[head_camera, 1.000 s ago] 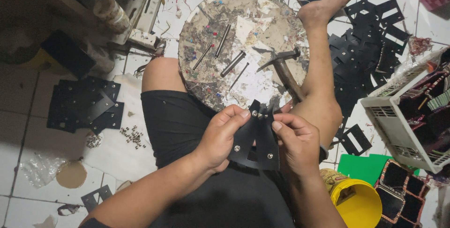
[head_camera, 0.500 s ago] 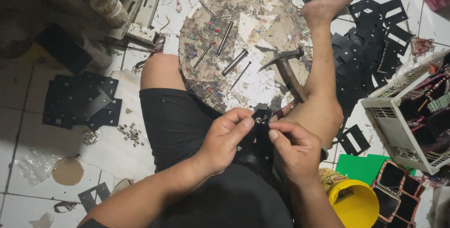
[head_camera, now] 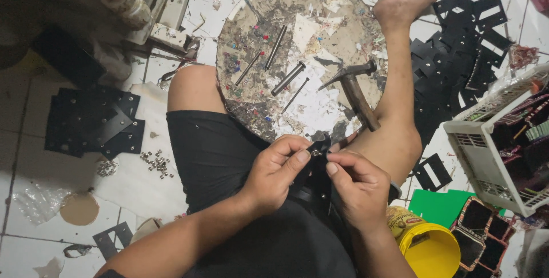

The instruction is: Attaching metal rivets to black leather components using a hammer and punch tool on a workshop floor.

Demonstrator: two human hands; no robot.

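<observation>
So from my seat, both sets of fingers are pinched down on the same black plastic piece, held up over the lap. The left hand has its thumb pressed flat on the top edge, and the right hand has thumb and forefinger closed together right against it, looks like on a small metal rivet or stud, though it's too tiny for me to be sure. Neither hand is open; both are clamped on that piece.

How far along? My guess is mid-batch. The piece in hand isn't set yet, since the hammer lies untouched just past the fingers on the round wooden work block, its handle pointing back toward the right hand. Several metal punches lie on that block too, further out.

Farther right of the fingers there's a big heap of black cut-outs on the floor, beyond the outstretched leg. Well off to the left is another stack of black panels, with a little scatter of loose rivets nearer in. Close by the right wrist sit a yellow tub and a white plastic basket.

Nothing really blocks the hands, but the knee and the block crowd the space in front.
</observation>
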